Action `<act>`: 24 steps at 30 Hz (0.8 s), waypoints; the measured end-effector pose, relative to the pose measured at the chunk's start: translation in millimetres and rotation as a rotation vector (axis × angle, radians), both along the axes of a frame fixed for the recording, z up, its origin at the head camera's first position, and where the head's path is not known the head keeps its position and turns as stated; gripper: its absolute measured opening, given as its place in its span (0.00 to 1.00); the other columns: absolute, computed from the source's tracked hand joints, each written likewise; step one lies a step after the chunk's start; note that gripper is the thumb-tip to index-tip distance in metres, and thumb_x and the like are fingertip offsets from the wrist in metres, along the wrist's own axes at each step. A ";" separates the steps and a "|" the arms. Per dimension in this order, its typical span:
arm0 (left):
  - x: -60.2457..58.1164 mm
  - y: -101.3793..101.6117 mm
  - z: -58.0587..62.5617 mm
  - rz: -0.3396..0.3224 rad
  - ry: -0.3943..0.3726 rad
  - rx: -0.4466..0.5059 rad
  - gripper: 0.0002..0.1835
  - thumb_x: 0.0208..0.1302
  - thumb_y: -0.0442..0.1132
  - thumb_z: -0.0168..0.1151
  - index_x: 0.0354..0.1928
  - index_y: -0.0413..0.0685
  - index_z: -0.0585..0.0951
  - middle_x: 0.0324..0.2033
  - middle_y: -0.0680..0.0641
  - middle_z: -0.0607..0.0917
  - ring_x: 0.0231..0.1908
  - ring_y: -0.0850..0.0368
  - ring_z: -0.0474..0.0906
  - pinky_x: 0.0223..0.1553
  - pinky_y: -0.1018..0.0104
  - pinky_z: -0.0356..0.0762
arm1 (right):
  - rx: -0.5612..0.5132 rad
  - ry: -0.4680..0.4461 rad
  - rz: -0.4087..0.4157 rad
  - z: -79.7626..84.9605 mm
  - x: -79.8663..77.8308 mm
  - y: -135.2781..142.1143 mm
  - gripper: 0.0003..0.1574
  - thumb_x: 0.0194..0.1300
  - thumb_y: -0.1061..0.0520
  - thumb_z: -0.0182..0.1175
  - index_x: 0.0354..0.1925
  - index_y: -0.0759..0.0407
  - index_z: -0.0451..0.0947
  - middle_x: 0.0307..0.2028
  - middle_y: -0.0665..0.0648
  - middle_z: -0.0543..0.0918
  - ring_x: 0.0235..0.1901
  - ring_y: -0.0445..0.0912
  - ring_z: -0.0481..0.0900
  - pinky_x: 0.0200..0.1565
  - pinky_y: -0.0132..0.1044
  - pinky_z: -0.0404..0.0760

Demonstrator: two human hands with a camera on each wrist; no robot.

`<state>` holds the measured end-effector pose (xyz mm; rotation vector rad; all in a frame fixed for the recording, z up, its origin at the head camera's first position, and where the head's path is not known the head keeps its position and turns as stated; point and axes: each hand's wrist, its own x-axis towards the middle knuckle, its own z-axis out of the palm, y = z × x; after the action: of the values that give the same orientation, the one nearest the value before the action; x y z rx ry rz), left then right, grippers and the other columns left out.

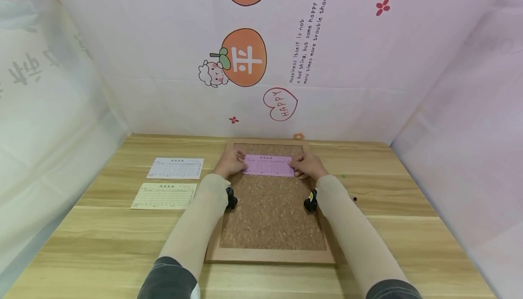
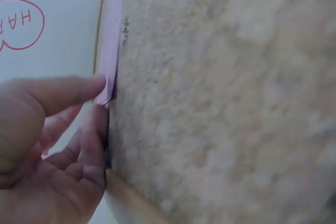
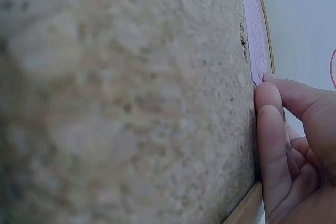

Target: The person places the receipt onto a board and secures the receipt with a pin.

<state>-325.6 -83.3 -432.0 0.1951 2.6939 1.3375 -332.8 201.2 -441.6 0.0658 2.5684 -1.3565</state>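
A pink printed form lies flat over the upper part of a wood-framed corkboard. My left hand pinches the form's left end, thumb on top and fingers at the edge. At the opposite end, my right hand pinches the form's right side. Close up in the left wrist view, the thumb presses on the corner of the pink paper. The right wrist view shows the fingertips right at the other corner, low over the cork.
Left of the board, a white form lies above a pale yellow form, whose right edge meets my left sleeve. Right of the board are a small green piece and a small black piece. A printed cloth hangs behind the table.
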 end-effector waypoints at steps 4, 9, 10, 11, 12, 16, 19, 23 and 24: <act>-3.3 -3.7 1.0 -0.111 0.033 -0.050 0.23 0.62 0.29 0.66 0.60 0.36 0.75 0.52 0.37 0.78 0.53 0.44 0.74 0.57 0.52 0.72 | 0.003 0.000 -0.004 -0.2 1.0 -0.3 0.15 0.70 0.55 0.64 0.47 0.66 0.79 0.26 0.53 0.79 0.20 0.38 0.77 0.23 0.29 0.78; -5.6 -10.6 3.0 -0.254 0.078 -0.141 0.26 0.67 0.32 0.63 0.66 0.37 0.73 0.65 0.36 0.70 0.64 0.41 0.66 0.66 0.46 0.62 | -0.007 0.002 0.000 0.8 1.5 0.8 0.16 0.71 0.55 0.63 0.47 0.67 0.78 0.25 0.54 0.80 0.20 0.39 0.78 0.23 0.30 0.79; -5.8 -12.4 3.3 -0.283 0.082 -0.156 0.26 0.68 0.33 0.62 0.67 0.37 0.72 0.67 0.35 0.68 0.66 0.40 0.64 0.67 0.45 0.60 | -0.008 0.003 0.001 1.0 1.5 0.7 0.16 0.71 0.55 0.63 0.47 0.67 0.78 0.25 0.54 0.80 0.20 0.39 0.78 0.23 0.30 0.79; -5.7 -14.1 3.8 -0.310 0.090 -0.176 0.27 0.69 0.34 0.61 0.68 0.37 0.71 0.69 0.34 0.66 0.68 0.39 0.62 0.69 0.44 0.57 | -0.011 0.001 -0.002 1.0 1.5 0.6 0.16 0.71 0.55 0.63 0.47 0.67 0.78 0.24 0.54 0.80 0.20 0.39 0.78 0.23 0.30 0.79; -5.4 -15.6 4.6 -0.334 0.087 -0.184 0.27 0.70 0.34 0.60 0.70 0.37 0.70 0.70 0.33 0.65 0.69 0.38 0.59 0.69 0.43 0.55 | -0.011 -0.002 -0.007 0.8 1.5 0.4 0.16 0.71 0.55 0.64 0.47 0.67 0.78 0.24 0.54 0.80 0.20 0.39 0.78 0.23 0.30 0.79; -4.1 -21.3 6.6 -0.378 0.051 -0.207 0.29 0.73 0.36 0.56 0.73 0.38 0.65 0.73 0.33 0.60 0.72 0.36 0.53 0.71 0.42 0.49 | -0.007 -0.011 -0.016 0.3 0.9 -0.4 0.16 0.70 0.54 0.64 0.47 0.66 0.78 0.24 0.54 0.81 0.20 0.39 0.78 0.23 0.30 0.79; -3.7 -24.4 7.0 -0.381 0.014 -0.211 0.30 0.75 0.39 0.56 0.75 0.40 0.62 0.74 0.34 0.58 0.73 0.37 0.51 0.71 0.42 0.48 | 0.000 -0.013 -0.013 -0.8 -0.2 -0.5 0.16 0.70 0.54 0.64 0.48 0.67 0.79 0.24 0.54 0.81 0.20 0.38 0.78 0.23 0.30 0.79; -3.1 -25.6 7.5 -0.379 -0.002 -0.257 0.31 0.76 0.42 0.54 0.76 0.43 0.60 0.75 0.35 0.56 0.74 0.37 0.49 0.71 0.40 0.46 | 0.000 -0.015 -0.012 -0.4 -1.2 -0.6 0.16 0.70 0.54 0.64 0.47 0.67 0.78 0.24 0.54 0.80 0.20 0.38 0.78 0.23 0.30 0.79; -2.5 -25.9 7.9 -0.376 -0.004 -0.278 0.31 0.77 0.43 0.53 0.77 0.44 0.60 0.75 0.36 0.56 0.74 0.37 0.48 0.71 0.39 0.46 | -0.002 -0.017 -0.013 0.0 -1.3 -0.8 0.16 0.70 0.55 0.64 0.47 0.67 0.78 0.24 0.54 0.80 0.20 0.38 0.78 0.22 0.30 0.79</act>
<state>-328.1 -109.2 -424.0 0.6282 2.6258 0.8492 -334.1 200.4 -441.7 0.0940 2.5565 -1.3575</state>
